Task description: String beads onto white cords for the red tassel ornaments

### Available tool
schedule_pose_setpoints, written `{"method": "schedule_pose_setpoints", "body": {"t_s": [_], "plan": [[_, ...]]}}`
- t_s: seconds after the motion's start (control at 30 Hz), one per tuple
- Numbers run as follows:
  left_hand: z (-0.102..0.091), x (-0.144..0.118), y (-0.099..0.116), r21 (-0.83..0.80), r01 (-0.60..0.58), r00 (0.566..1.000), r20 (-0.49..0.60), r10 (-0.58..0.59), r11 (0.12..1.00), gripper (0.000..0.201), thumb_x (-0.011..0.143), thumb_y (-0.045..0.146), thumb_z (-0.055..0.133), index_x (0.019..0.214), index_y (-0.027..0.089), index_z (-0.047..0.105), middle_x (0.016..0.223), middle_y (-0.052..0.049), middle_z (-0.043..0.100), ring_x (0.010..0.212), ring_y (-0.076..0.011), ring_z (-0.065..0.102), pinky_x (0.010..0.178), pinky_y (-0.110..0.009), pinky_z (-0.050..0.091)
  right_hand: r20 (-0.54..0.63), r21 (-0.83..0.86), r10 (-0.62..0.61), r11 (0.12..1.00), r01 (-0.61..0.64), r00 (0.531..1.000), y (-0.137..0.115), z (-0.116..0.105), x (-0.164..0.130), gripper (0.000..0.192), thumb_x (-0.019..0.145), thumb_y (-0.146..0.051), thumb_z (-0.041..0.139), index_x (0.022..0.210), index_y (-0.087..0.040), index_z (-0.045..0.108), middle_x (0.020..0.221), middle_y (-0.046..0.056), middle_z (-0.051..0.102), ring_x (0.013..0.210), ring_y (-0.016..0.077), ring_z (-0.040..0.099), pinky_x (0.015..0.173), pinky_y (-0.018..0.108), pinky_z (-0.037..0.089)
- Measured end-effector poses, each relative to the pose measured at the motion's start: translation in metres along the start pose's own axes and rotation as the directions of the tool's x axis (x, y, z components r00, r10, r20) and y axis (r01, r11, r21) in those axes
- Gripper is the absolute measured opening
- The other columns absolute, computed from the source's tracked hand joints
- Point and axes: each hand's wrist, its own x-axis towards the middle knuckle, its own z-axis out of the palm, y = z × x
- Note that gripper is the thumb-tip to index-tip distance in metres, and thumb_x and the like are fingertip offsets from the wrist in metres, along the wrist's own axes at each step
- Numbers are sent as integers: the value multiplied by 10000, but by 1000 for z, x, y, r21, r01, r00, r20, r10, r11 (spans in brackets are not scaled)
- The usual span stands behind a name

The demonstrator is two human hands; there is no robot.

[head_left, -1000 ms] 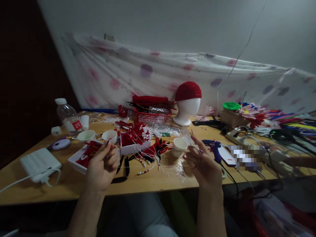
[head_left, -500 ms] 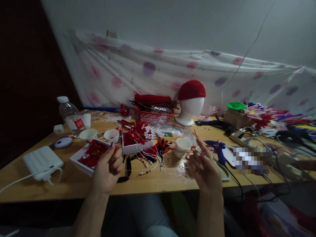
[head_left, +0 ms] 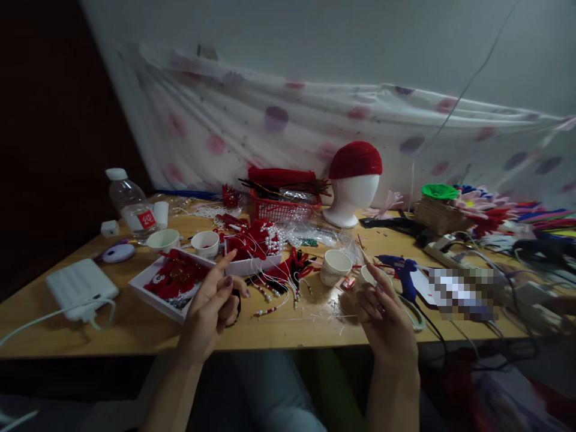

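My left hand (head_left: 211,312) is raised over the front edge of the wooden table (head_left: 112,333), forefinger stretched up, thumb and other fingers pinched together. My right hand (head_left: 387,318) is level with it, fingers curled inward. A faint pale thread (head_left: 310,317) runs between the two hands. Just beyond the left hand lies a white tray (head_left: 150,295) of red ornaments. A paper cup (head_left: 335,266) and a blue glue gun (head_left: 400,270) stand just beyond the right hand.
Red cords with pearls (head_left: 274,282) litter the table's middle, next to a white box (head_left: 252,266). Further back are a red basket (head_left: 279,210), a foam head with a red cap (head_left: 353,192) and a water bottle (head_left: 130,204). A white power bank (head_left: 81,288) lies left; cables and a power strip (head_left: 443,246) lie right.
Both hands have sunk a little and shifted right in view. The left forefinger has straightened upward. The camera has tipped slightly.
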Motion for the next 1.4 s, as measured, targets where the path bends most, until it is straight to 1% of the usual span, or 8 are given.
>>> {"method": "schedule_pose_setpoints", "body": {"t_s": [0.23,0.4,0.7,0.87,1.0,1.2,1.3,1.4], "plan": [[5,-6,-7,127,-4,999,53,-3,992,389,808,451,789,994,187,571,769,-27,715,378,16,253,382,-127,176,103,-123,67,991,-54,992,3,13,-8,404,815,-302,740,1218,-325,717,580,-58,403,497,73,263,470,195,225],[5,-7,-8,111,19,999,23,-22,994,392,769,440,826,889,180,559,753,-41,740,368,17,273,374,-114,202,184,-260,180,957,-128,966,9,15,-6,459,859,-355,720,1311,-299,661,644,-21,581,516,92,390,480,225,298],[-5,8,-1,-73,-120,952,-289,95,990,385,595,289,925,808,162,630,600,39,653,346,7,295,341,-101,221,-8,-180,176,968,-174,984,-4,-23,-10,624,708,-375,882,1290,-357,660,858,19,796,793,174,739,783,313,569],[-4,14,10,-147,-238,920,-352,174,960,292,628,153,883,734,181,613,503,108,500,336,-2,277,337,-113,250,-147,-194,142,966,-169,979,-9,-38,-7,476,611,-358,926,1058,-287,778,854,52,813,818,208,770,705,290,591],[1,14,10,-64,-299,895,-366,256,952,171,742,180,817,753,180,646,553,56,605,351,-10,314,355,-124,278,-223,-265,128,946,-187,966,-10,-49,-1,386,542,-414,947,843,-225,796,795,73,802,753,227,768,661,298,600],[-9,12,-11,258,-210,936,-226,270,943,238,729,350,854,801,185,698,643,0,690,425,-55,408,396,-149,315,-400,-277,-3,954,-118,917,-23,-79,-5,343,477,-351,966,718,-228,754,707,15,770,658,182,742,632,274,614],[-7,3,-21,439,-164,943,-191,271,883,195,755,373,833,806,209,741,720,-34,730,581,-124,578,548,-192,459,-510,-272,-105,961,-45,853,-32,-93,-17,341,452,-325,959,700,-233,744,662,-7,733,584,155,693,569,266,603],[5,-6,-34,550,-212,962,-30,272,808,94,787,323,792,758,236,773,814,-60,748,777,-203,666,686,-254,509,-521,-412,-215,911,-23,826,-38,-103,-28,293,546,-367,914,748,-240,745,718,-2,729,607,142,668,576,256,583]]}}
